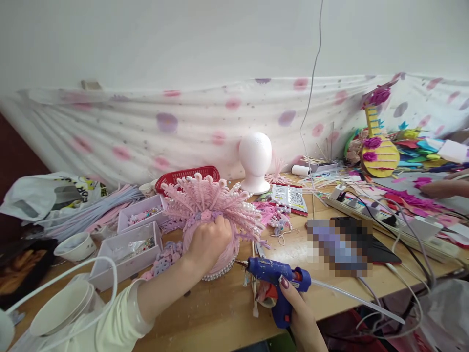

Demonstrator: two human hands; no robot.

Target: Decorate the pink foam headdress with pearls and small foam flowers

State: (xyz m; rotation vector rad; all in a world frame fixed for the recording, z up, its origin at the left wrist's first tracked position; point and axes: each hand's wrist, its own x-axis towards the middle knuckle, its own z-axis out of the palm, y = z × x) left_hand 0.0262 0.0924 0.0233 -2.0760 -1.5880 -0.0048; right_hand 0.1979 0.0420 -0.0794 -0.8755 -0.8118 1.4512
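A pink headdress [234, 247] stands on the table, with a fan of fuzzy loops, strings of pearls and small crocheted-looking flowers. My left hand [214, 239] is closed against its front, just below a row of pink and purple flowers. What its fingers pinch, if anything, is hidden behind the knuckles. My right hand [298, 313] grips a blue hot glue gun [269, 269]. The nozzle points left, close to the headdress's pearl-trimmed lower edge but apart from it. From the gun's back sticks a long clear glue stick [359, 296].
White boxes of beads [124, 247] and paper cups [75, 247] stand left. Behind are a red basket [188, 176] and a white foam head [255, 159]. A power strip [395, 225] with cables lies right, near another person's hand [445, 188]. A white cable loops at front left.
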